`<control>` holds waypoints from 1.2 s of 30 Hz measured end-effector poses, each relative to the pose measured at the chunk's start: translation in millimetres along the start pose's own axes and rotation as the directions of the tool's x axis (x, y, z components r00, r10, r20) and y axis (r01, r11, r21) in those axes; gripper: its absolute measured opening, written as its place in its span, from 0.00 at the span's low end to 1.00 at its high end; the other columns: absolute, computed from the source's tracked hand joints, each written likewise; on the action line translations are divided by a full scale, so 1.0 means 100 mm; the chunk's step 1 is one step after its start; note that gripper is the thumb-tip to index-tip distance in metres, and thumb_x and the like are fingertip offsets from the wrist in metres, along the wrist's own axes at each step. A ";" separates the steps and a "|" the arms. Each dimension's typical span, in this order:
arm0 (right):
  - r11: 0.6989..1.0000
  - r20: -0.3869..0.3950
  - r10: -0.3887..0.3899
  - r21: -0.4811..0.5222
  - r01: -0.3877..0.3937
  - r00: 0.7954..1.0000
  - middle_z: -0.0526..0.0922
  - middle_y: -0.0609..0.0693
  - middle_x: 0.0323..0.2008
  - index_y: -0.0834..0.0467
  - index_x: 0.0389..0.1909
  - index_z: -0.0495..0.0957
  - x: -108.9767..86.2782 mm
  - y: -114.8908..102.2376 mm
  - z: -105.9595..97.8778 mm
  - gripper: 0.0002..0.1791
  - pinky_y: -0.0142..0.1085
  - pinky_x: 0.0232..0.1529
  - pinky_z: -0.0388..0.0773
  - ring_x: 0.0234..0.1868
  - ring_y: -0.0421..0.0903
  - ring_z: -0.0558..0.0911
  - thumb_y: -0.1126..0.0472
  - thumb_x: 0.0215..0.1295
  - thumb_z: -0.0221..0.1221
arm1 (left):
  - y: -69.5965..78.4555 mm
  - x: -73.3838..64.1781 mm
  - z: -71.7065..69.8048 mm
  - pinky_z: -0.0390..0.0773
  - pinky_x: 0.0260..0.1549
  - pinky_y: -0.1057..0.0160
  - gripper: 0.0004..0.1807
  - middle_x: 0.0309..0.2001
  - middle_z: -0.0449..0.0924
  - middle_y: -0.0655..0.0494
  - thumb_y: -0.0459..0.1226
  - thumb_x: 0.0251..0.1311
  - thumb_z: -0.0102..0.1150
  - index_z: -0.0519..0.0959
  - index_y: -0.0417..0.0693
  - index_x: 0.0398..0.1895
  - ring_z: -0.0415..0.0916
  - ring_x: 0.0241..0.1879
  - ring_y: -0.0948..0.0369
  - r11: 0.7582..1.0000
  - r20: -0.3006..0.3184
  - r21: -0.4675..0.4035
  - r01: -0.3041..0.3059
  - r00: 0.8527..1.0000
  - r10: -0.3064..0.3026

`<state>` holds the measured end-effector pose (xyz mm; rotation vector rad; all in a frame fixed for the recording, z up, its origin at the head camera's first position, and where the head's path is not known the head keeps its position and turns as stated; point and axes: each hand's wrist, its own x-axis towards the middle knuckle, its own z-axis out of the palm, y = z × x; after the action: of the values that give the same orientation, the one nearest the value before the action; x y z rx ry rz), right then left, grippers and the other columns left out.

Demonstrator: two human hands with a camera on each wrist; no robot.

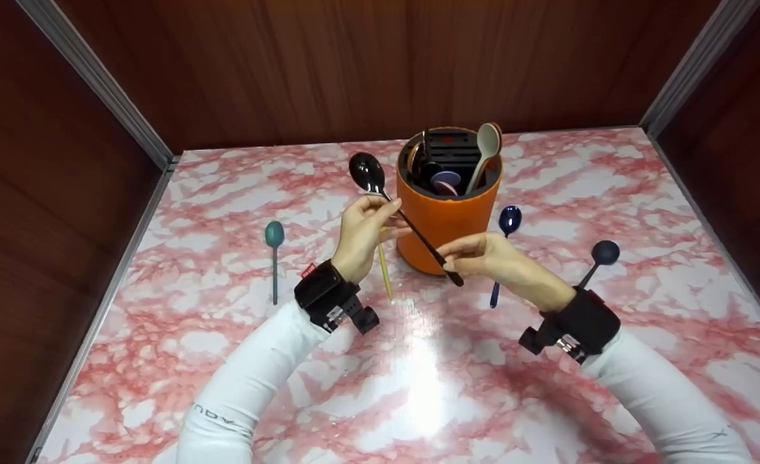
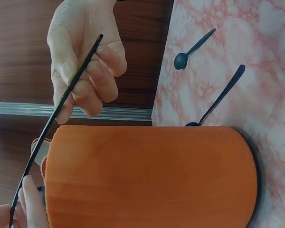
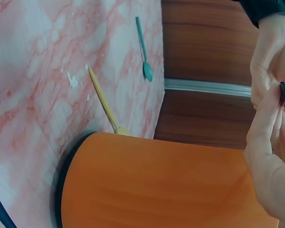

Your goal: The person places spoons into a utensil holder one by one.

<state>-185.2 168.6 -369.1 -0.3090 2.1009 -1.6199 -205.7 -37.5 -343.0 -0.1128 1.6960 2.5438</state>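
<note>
A long black spoon point(image 1: 367, 173) is held slantwise in the air in front of the orange utensil holder point(image 1: 447, 225), its bowl up at the left. My left hand point(image 1: 361, 235) pinches the handle just below the bowl. Near the handle's lower end, my right hand point(image 1: 492, 261) pinches it between thumb and fingers. In the left wrist view the thin handle point(image 2: 61, 102) runs between both hands; the bowl is out of sight there. Inside the holder stand a pale spoon point(image 1: 488, 142), a purple piece point(image 1: 446, 180) and other partly hidden utensils.
On the marbled table lie a teal spoon point(image 1: 274, 235) at left, a yellow utensil point(image 1: 385, 270) partly behind my left hand, a dark blue spoon point(image 1: 510, 220) beside the holder, and a round-headed dark utensil point(image 1: 605, 252) at right. Wooden panels point(image 1: 354, 71) enclose the back and sides.
</note>
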 end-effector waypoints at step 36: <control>0.998 0.043 -0.051 0.029 0.050 0.998 0.84 0.43 0.32 0.66 0.51 0.75 -0.04 0.21 -0.16 0.18 0.31 0.46 0.81 0.37 0.39 0.82 0.62 0.61 0.59 | 0.53 0.09 0.07 0.85 0.28 0.64 0.04 0.27 0.73 0.55 0.25 0.60 0.52 0.69 0.40 0.32 0.76 0.24 0.63 0.988 -0.033 -0.007 -0.152 0.988 0.152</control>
<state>-187.6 189.8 -385.4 -0.3875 2.0516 -1.6547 -220.7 -50.7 -293.0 -0.0264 1.7695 2.6720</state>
